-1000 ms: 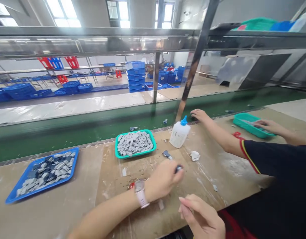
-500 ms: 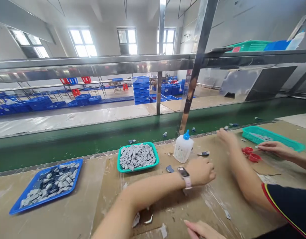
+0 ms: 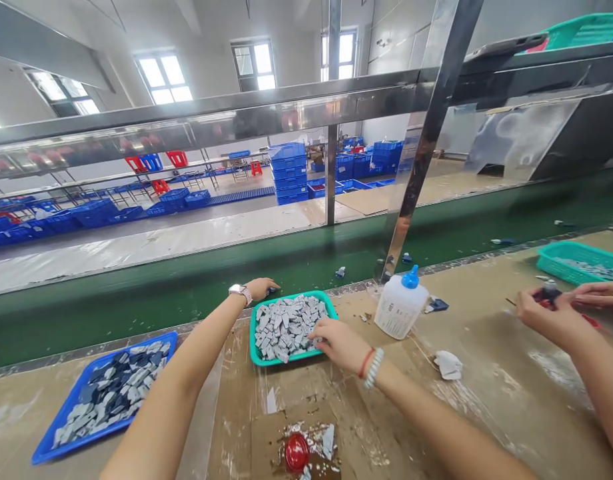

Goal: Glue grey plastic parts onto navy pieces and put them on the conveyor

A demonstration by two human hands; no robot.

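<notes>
My left hand (image 3: 260, 289), wearing a white-strapped watch, reaches past the far rim of the teal tray (image 3: 281, 360), its fingers extended at the table's back edge. A small dark piece (image 3: 272, 291) lies by the fingertips. My right hand (image 3: 339, 345), with a red cord and a beaded bracelet, rests its fingers on the heap of grey pieces (image 3: 286, 327) in that tray. A blue tray (image 3: 86, 443) of mixed grey and dark pieces lies under my left forearm. A white glue bottle with a blue cap (image 3: 401, 305) stands to the right.
A co-worker's hands (image 3: 551, 313) work a small red-and-dark item at the right, near another teal tray (image 3: 561, 263). A green conveyor belt (image 3: 186, 293) runs behind the table, under a steel rail (image 3: 236, 117). A red cap (image 3: 296, 452) sits on stained cardboard.
My left hand has moved from mid-table to beyond the teal tray, and my right hand has come up onto its pieces. The view has tilted and shifted, bringing the red cap into sight.
</notes>
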